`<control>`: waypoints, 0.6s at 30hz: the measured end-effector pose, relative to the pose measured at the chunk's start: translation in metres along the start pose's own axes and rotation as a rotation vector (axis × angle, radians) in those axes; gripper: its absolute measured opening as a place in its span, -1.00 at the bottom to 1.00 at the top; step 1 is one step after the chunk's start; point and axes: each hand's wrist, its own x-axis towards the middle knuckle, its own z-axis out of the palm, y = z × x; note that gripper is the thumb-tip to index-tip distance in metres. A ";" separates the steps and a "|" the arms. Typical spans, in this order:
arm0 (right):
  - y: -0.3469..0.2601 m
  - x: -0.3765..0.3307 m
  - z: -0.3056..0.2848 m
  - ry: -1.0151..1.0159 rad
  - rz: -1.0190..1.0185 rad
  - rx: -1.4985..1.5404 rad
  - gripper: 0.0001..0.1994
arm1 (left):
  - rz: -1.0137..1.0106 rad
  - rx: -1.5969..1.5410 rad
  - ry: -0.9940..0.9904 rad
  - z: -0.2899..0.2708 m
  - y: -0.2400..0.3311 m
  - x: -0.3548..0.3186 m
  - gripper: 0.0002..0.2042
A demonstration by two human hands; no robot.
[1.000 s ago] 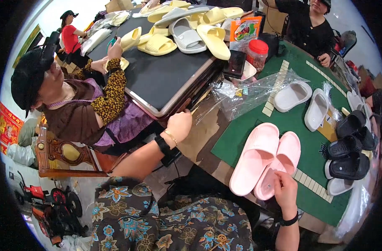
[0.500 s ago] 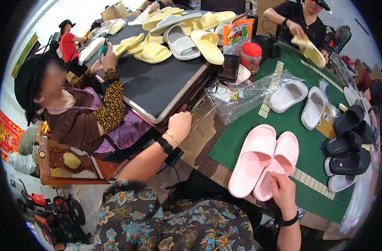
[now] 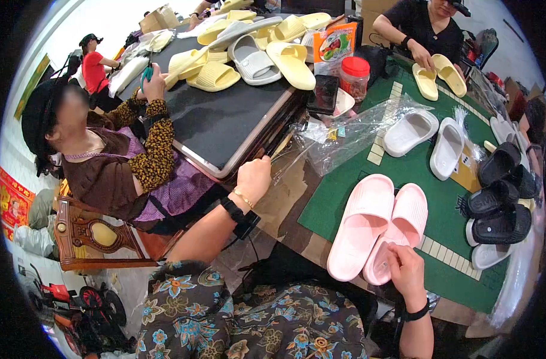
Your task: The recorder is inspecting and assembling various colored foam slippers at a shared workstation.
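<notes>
A pair of pink slide slippers lies side by side on the green mat (image 3: 327, 209), toes pointing away from me. My right hand (image 3: 408, 274) grips the heel edge of the right pink slipper (image 3: 409, 215), thumb over its footbed. The left pink slipper (image 3: 360, 230) rests against it, not held. My left hand (image 3: 254, 180) is closed near the corner of the dark table, with thin clear strands beside its fingers; what it holds is hidden. A clear plastic bag (image 3: 357, 140) lies beyond the pink pair.
White slippers (image 3: 410, 133) and black slippers (image 3: 501, 224) lie on the mat to the right. Yellow and grey slippers (image 3: 255, 60) cover the dark table. A red-lidded jar (image 3: 355, 78) stands between. One co-worker (image 3: 111, 155) sits left with scissors; another handles yellow slippers (image 3: 449, 75) opposite.
The co-worker opposite has gone from one raised yellow slipper to two seen side by side, lower down. My hands and the pink slippers have barely moved.
</notes>
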 end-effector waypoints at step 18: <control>-0.003 0.002 -0.004 0.011 0.020 0.042 -0.84 | -0.241 -1.533 0.236 -0.152 -0.005 -0.012 -0.87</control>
